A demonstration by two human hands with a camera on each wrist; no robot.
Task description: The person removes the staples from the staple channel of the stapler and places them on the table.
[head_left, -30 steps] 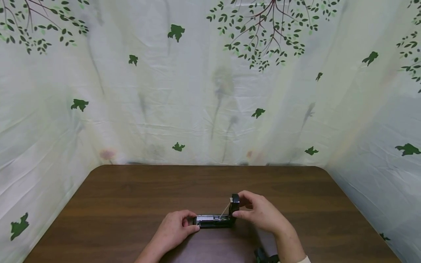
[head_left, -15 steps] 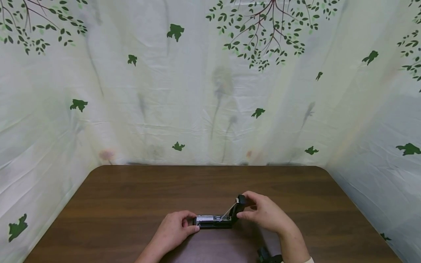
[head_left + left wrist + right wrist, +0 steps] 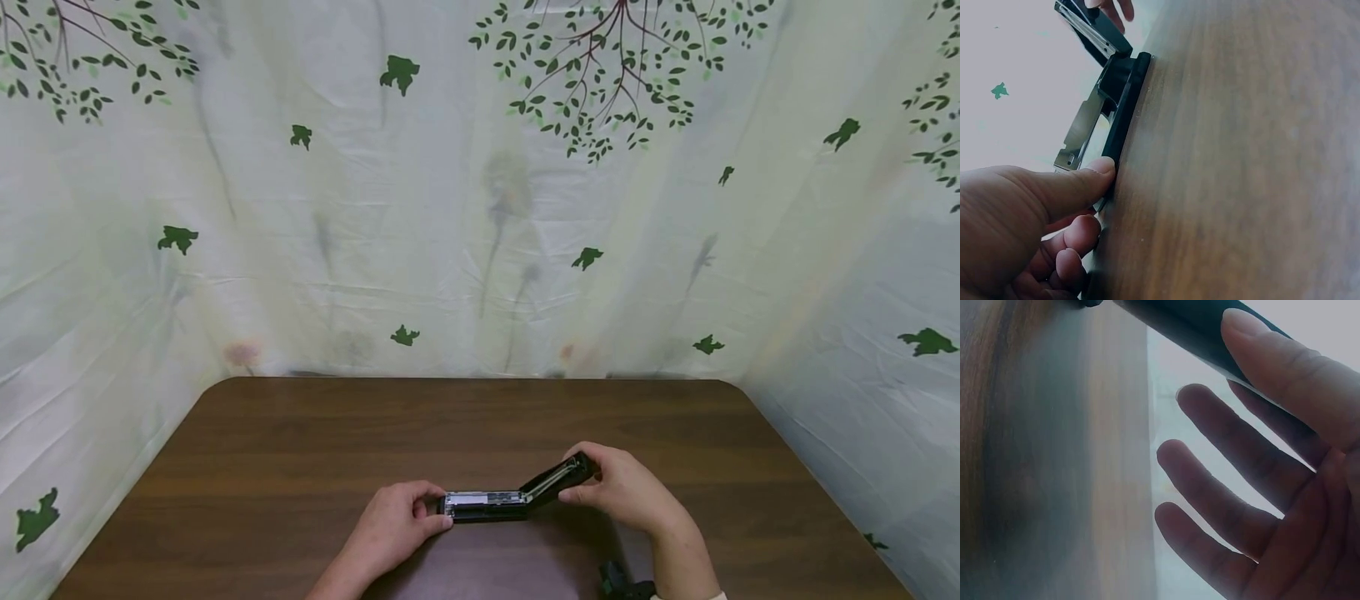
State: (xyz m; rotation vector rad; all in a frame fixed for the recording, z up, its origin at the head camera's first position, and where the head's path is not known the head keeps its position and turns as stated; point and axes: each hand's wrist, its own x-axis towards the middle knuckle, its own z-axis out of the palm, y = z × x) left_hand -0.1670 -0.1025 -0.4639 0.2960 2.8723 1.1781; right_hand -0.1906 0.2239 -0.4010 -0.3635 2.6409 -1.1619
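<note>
A black stapler [image 3: 491,510] lies on the brown table, opened up, its silver staple channel showing. At its left end my left hand [image 3: 401,521] pinches the base, the thumb on the near side. My right hand [image 3: 626,492] grips the raised top cover [image 3: 558,479], which slants up to the right from the hinge. In the left wrist view the thumb presses on the end of the base [image 3: 1129,112], beside the metal channel [image 3: 1082,128]. The right wrist view has the thumb on the dark cover [image 3: 1191,331], with the other fingers spread below.
The wooden table [image 3: 360,425] reaches back to a pale curtain [image 3: 450,208] printed with leaves and branches. A dark device [image 3: 622,583] sits by the right wrist at the bottom edge.
The stapler's cover has swung from upright to a low slant on the right, my right hand moving right and slightly down with it. My left hand has stayed on the base.
</note>
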